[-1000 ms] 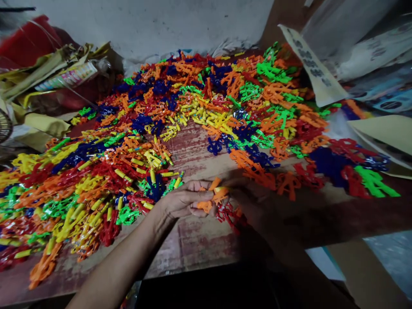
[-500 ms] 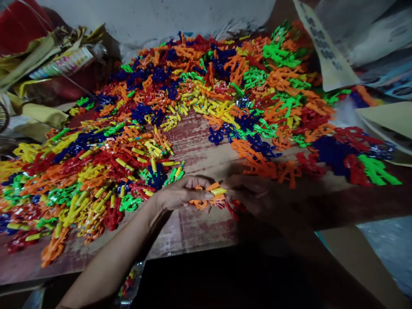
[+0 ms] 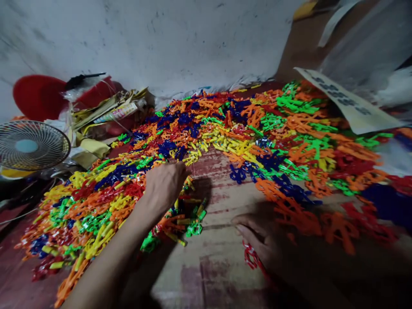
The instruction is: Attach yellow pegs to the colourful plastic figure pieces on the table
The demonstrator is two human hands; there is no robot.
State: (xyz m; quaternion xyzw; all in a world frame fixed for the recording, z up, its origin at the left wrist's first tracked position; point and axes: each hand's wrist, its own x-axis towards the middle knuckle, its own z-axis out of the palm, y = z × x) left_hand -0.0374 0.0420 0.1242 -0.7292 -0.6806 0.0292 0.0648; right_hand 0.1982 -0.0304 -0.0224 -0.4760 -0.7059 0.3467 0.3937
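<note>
My left hand (image 3: 165,182) is over the near edge of the left pile of coloured plastic pieces (image 3: 99,193). Its back faces up and its fingers curl down out of sight, so what they hold, if anything, is hidden. Lower right, in shadow, my right hand (image 3: 264,238) is closed around a red plastic piece (image 3: 250,256) with cut-out holes, which hangs below the fingers. Yellow stick-like parts and green pieces (image 3: 195,227) lie just to the right of my left forearm. Orange plastic pieces (image 3: 296,210) lie beyond my right hand.
A long heap of orange, blue, green, red and yellow pieces (image 3: 238,111) runs along the wall and down the right side of the worn wooden tabletop (image 3: 219,210). At left stand a fan (image 3: 27,146) and a red basin (image 3: 38,96). A printed sheet (image 3: 347,103) leans at right.
My hands have parted: the left moved up and left to the pile, the right shifted down. The orange and yellow pieces between them are no longer visible there. The view has tilted up.
</note>
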